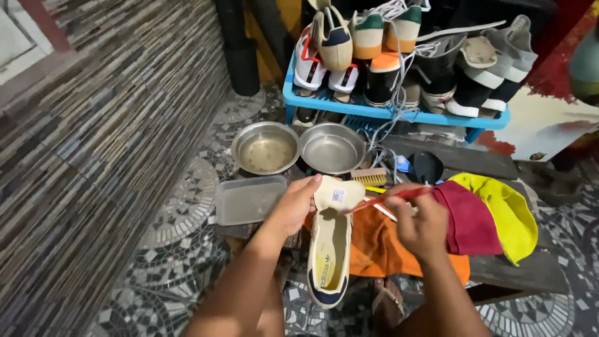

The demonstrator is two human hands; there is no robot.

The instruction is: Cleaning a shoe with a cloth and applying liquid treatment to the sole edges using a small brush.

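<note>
Left hand (293,209) grips a cream sneaker (329,249) near its top — fingers (310,186) wrapped round the pulled-back tongue, the shoe hanging toe-down over an orange cloth (380,253). Right hand (423,226) is closed on a red-handled brush (384,198), fingers curled tight, its tip touching the tongue just beside the left fingertips. Two steel bowls (332,150) sit beyond — near a blue shoe rack (393,114).

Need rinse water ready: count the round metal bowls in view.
2. One metal bowl holding cloudy water sits left; the second metal bowl sits right beside it, both below the blue shoe rack. Others may be hidden.
</note>
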